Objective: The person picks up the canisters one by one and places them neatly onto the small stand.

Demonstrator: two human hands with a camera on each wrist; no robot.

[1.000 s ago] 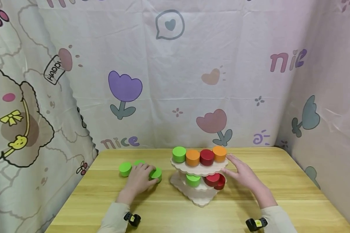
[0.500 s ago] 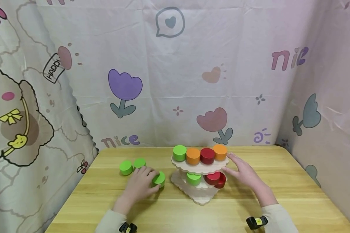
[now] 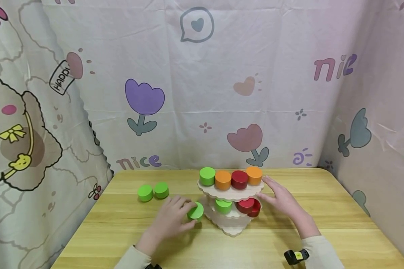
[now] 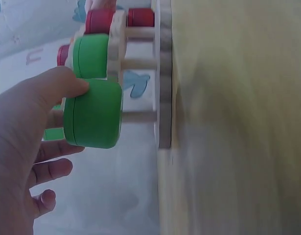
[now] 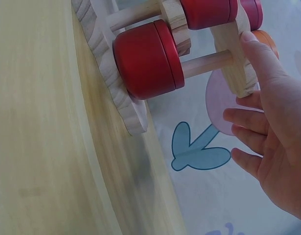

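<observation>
My left hand (image 3: 168,219) pinches a round green block (image 3: 196,212) between thumb and fingers, just left of a pale wooden three-tier stand (image 3: 230,228). In the left wrist view that block (image 4: 94,115) is raised off the table beside the tiers. My right hand (image 3: 284,200) holds the right edge of the top tier, its thumb (image 5: 260,54) on the rim. Green (image 3: 207,176), orange (image 3: 223,180), red (image 3: 239,180) and another orange block (image 3: 254,176) stand on top. The middle tier has a green (image 3: 223,206) and a red block (image 3: 245,206); another red one (image 5: 148,61) sits on the base.
Two more round green blocks (image 3: 145,193) (image 3: 161,190) stand on the wooden table (image 3: 289,239) at the back left, beyond my left hand. A printed cloth (image 3: 202,93) hangs behind the table and along both sides.
My left hand has carried the green block rightward from beside the other green ones, up close to the stand. The right hand stays at the top tier's edge.
</observation>
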